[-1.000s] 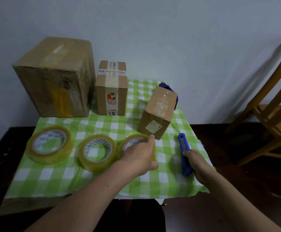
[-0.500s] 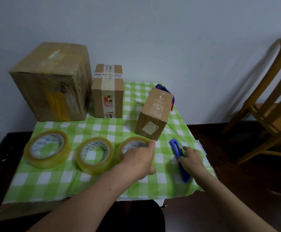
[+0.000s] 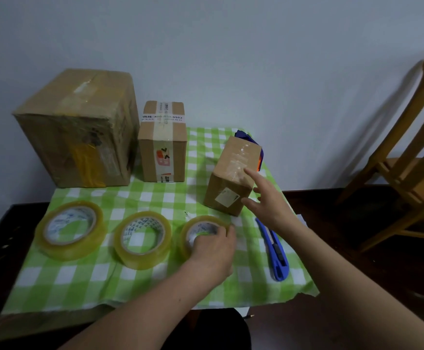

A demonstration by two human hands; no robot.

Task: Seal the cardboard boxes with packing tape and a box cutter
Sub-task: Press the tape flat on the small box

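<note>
- Right now the left hand (image 3: 212, 248) is clamped over the nearest tape roll (image 3: 201, 232), fingers curled on its top rim and into the core; roll lies flat on the checked cloth (image 3: 79, 286).
- Right hand (image 3: 269, 202) is spread, holding nothing, fingertips at the near right corner of the small box (image 3: 231, 173); touching or just short of it, cannot tell.
- Small box sits tilted on the cloth, propped against something blue (image 3: 243, 136) behind it; top shows clear tape, white label on the front face.
- Box cutter (image 3: 272, 248) lies loose on the cloth, just right of the held roll, under the right forearm; nobody holds it.
- Two more rolls, middle roll (image 3: 142, 238) and far-left roll (image 3: 69, 229), lie flat in the same row.
- Medium box (image 3: 163, 142) and large box (image 3: 79, 127) stand at the back against the wall, both already taped.
- Handling guess: small box looks light and stiff, likely to slide or tip on the cloth; grip across both sides, not one corner.
- Tape roll is rigid, film slick; hold by core and outer edge, tail end not visible.
- Cutter: take by the mid handle, blade end away.
</note>
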